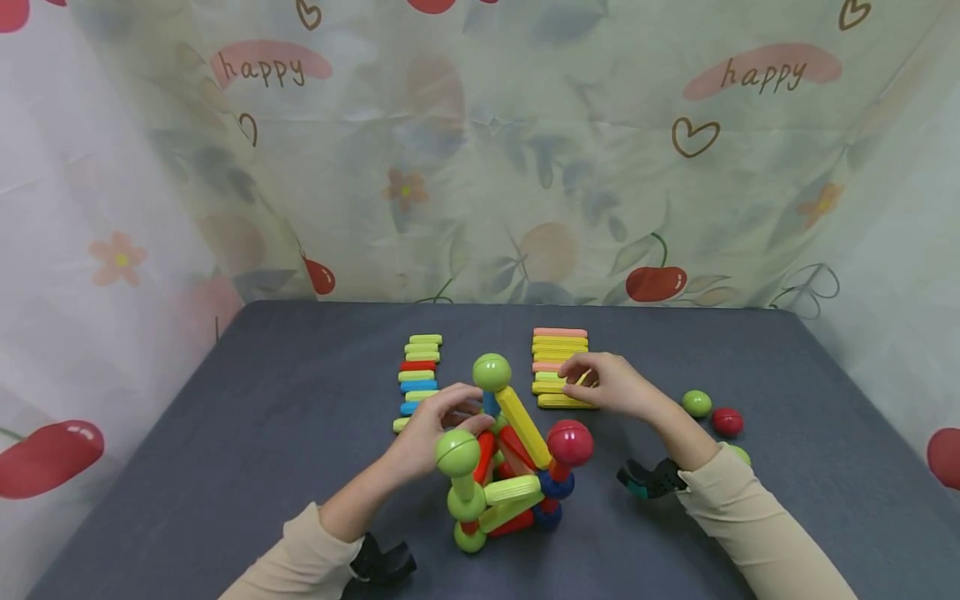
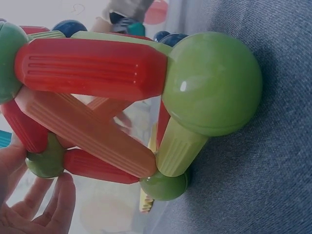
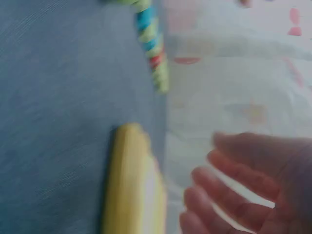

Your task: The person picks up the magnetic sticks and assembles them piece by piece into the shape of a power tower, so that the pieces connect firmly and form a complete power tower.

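Observation:
A building-set frame of coloured magnetic rods and balls (image 1: 513, 490) stands on the dark table. My left hand (image 1: 437, 429) is at its far left side, thumb and fingers around a green ball (image 2: 46, 158) at one joint. At the top, a yellow rod (image 1: 523, 427) slopes from a green ball (image 1: 492, 372) down toward a red ball (image 1: 570, 442). My right hand (image 1: 617, 383) hovers over the row of yellow and pink rods (image 1: 560, 343), its thumb and fingers apart and nothing between them. Blur softens the right wrist view.
To the left lies a column of short green, red and blue rods (image 1: 418, 376). Loose balls, one green (image 1: 697, 404) and one red (image 1: 727, 422), sit near my right forearm, which partly hides another green one (image 1: 739, 455). A printed curtain (image 1: 487, 167) hangs behind the table.

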A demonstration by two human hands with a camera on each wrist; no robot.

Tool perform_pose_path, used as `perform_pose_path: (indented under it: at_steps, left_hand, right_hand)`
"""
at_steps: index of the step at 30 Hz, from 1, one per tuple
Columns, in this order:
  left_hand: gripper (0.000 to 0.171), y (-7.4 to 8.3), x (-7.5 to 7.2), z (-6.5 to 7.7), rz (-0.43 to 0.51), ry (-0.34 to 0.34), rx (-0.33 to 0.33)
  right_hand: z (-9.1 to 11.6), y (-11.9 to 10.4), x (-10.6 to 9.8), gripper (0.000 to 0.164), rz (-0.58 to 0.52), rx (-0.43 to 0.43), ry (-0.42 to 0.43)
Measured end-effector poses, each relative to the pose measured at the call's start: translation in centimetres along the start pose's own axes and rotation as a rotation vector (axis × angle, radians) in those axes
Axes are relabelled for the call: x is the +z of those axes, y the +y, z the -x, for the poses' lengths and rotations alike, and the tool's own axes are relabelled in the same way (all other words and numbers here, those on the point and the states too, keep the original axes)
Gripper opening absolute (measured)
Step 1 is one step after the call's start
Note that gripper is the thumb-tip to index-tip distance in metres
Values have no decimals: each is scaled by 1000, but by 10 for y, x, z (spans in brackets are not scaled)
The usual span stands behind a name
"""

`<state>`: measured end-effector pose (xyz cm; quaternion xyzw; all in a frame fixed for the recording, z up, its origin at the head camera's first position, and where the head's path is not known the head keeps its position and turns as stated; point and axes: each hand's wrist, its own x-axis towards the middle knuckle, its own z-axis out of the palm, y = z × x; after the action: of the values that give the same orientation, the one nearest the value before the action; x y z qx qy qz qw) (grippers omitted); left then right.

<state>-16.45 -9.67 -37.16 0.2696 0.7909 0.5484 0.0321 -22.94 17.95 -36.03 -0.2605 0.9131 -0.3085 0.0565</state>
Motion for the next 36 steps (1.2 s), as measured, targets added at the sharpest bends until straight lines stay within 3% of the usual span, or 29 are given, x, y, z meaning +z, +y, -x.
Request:
perform_pose_path:
  at_steps: [4, 12, 19, 23, 30, 36]
  left_hand:
    - [28, 0, -1, 0, -8, -22, -29]
    - [36, 0, -4, -3, 47, -141, -138]
    - [31, 0, -5, -4, 63, -160, -126]
    - [30, 0, -4, -2, 39, -124, -94]
    - [29, 0, -1, 2, -36, 1, -66]
    - [25, 2, 2, 6, -85, 123, -90]
  right_hand:
    - [-3, 9, 12, 23, 125, 24, -53]
    - [-9, 7, 24, 19, 235, 130, -62]
    - [-10, 3, 28, 12, 317, 170, -56]
    - [-4, 2, 23, 13, 258, 150, -33]
    - [13, -2, -1, 19, 79, 14, 90]
    - [33, -24, -24, 25, -163, 21, 172]
